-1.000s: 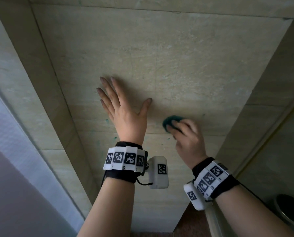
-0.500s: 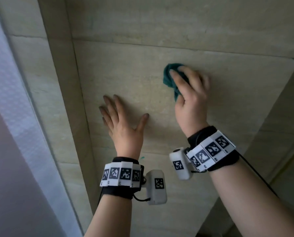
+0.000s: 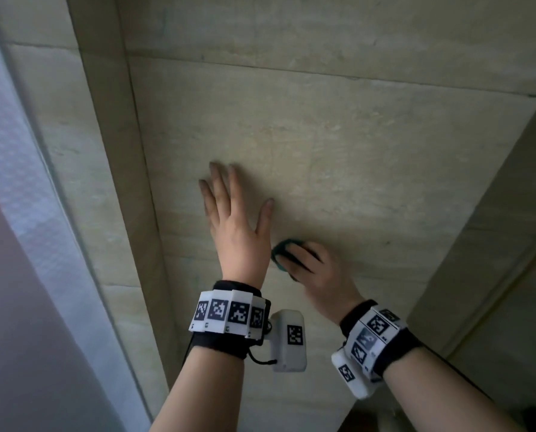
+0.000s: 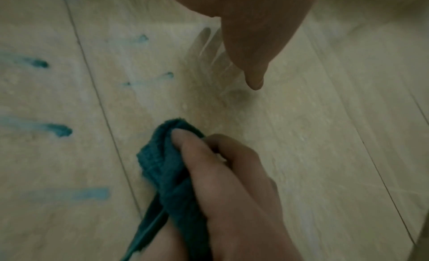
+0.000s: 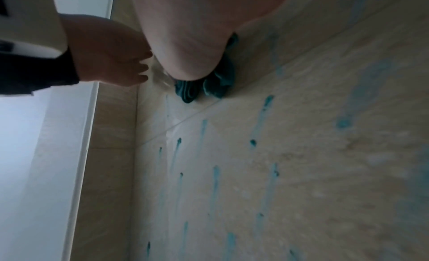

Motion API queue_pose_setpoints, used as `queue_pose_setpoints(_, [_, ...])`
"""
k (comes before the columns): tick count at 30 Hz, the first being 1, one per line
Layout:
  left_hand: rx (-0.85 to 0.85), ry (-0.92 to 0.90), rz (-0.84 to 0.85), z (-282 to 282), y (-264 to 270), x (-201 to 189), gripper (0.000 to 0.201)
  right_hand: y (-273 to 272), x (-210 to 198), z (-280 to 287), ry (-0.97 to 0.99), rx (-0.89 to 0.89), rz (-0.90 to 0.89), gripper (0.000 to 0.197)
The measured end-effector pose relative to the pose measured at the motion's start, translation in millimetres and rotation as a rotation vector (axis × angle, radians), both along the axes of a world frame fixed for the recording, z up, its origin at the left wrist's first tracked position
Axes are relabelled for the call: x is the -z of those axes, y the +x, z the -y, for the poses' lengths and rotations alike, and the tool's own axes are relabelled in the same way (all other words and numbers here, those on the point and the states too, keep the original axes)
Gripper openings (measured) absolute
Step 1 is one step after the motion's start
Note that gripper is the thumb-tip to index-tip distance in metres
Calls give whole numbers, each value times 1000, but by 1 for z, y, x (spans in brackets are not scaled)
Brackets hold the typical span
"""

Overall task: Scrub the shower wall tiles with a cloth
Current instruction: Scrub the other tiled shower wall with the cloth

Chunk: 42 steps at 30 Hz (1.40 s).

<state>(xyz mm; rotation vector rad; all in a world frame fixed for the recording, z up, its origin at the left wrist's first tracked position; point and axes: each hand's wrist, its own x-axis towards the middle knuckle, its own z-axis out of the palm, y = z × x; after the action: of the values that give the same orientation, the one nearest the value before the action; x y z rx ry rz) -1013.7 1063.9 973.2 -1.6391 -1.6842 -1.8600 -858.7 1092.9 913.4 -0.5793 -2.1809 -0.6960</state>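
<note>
- The left hand (image 3: 234, 227) lies flat on the wall (image 3: 369, 157), fingers straight and slightly spread, thumb angled out to the right; it holds nothing.
- From the left wrist view only the thumb (image 4: 253, 50) of that hand shows, its tip on the tile.
- The right hand (image 3: 318, 271) grips the cloth (image 3: 280, 252), a bunched teal rag, and presses it against the wall just below and right of the left thumb.
- In the left wrist view the right fingers (image 4: 209, 164) curl round the cloth, thumb on top, with a tail of fabric hanging below the hand.
- From the right wrist view the cloth (image 5: 209, 85) sits squeezed between the palm and the tile, right above a grout line (image 5: 232, 107).
- The cloth lies in the lower half of the large tile, nearer its left edge than its right, beside a horizontal joint.
- Blue-green streaks (image 5: 262, 118) run down the tile under the cloth; more drips (image 4: 58, 130) show left of the right hand in the left wrist view.
- A pale frosted panel (image 3: 20, 213) stands along the left edge of the wall, past a tiled corner strip (image 3: 113, 151).
- Both wrists wear bands (image 3: 229, 313) with black-and-white markers and a small white camera block.
</note>
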Motion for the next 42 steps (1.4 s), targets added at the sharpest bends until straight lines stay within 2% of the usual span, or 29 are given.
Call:
queue_pose_setpoints(3, [50,-15,-54,1,21,1,73,21,-7,4,-16,45,-74,36])
queue_pose_setpoints(6, [84,-17,-103,1,39,2,73,52,-26,10,-48,153,-245,51])
queue_pose_setpoints(9, [121,-37,-122,0,57,1,74,78,-51,13,-50,250,-462,56])
queue_pose_setpoints(14, [123,-29,-136,-4,77,2,76,107,-79,5,5,221,-744,60])
queue_pose_setpoints(17, [122,-32,-132,-7,81,4,78,106,-65,3,17,207,-741,56])
queue_pose_setpoints(21, [125,-34,-131,-8,86,5,79,104,-15,7,-36,299,-511,47])
queue_pose_setpoints(24, [127,-42,-135,-9,89,7,79,105,13,10,-100,305,-387,44])
queue_pose_setpoints(28, [128,-47,-144,-8,91,10,78,113,20,18,-122,274,-296,43])
queue_pose_setpoints(37, [125,-43,-140,-9,93,10,80,134,-65,-1,95,284,-776,52])
queue_pose_setpoints(40, [113,-43,-158,-12,91,12,79,125,-60,-6,130,301,-837,53])
queue_pose_setpoints(42, [101,-37,-174,-13,90,13,78,119,-39,-2,106,331,-772,48])
